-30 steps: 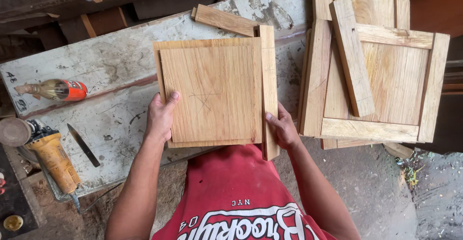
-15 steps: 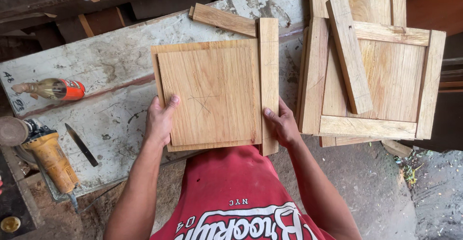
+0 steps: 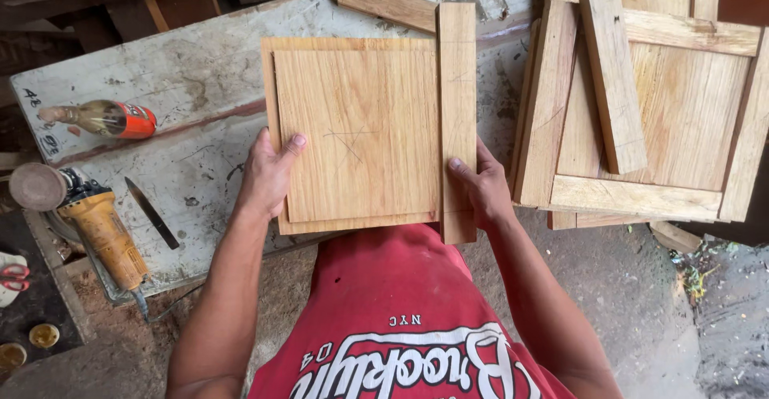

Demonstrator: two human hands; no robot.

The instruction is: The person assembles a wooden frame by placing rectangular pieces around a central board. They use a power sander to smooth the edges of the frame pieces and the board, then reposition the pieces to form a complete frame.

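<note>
**Panel and rail held flush at the bench's near edge**

The left hand (image 3: pixel 268 176) grips the left edge of the panel (image 3: pixel 356 130), thumb on top and fingers hidden beneath, which steadies it flat. The right hand (image 3: pixel 481 187) clamps the rail (image 3: pixel 457 118), thumb pressed on its face, holding it tight against the panel's right edge, seemingly to keep the joint closed. Both pieces lie on the bench (image 3: pixel 184 78), their lower ends overhanging its near edge, so fingers can reach under. A loose strip (image 3: pixel 384 2) lies at the far edge, touching the rail's top. A finished frame (image 3: pixel 641 199) rests just beyond the bench's right edge. By the left edge sit a bottle (image 3: pixel 104 118), a blade (image 3: pixel 150 211) and, at the near-left corner, a grinder (image 3: pixel 88 223), well apart from the hands.
</note>
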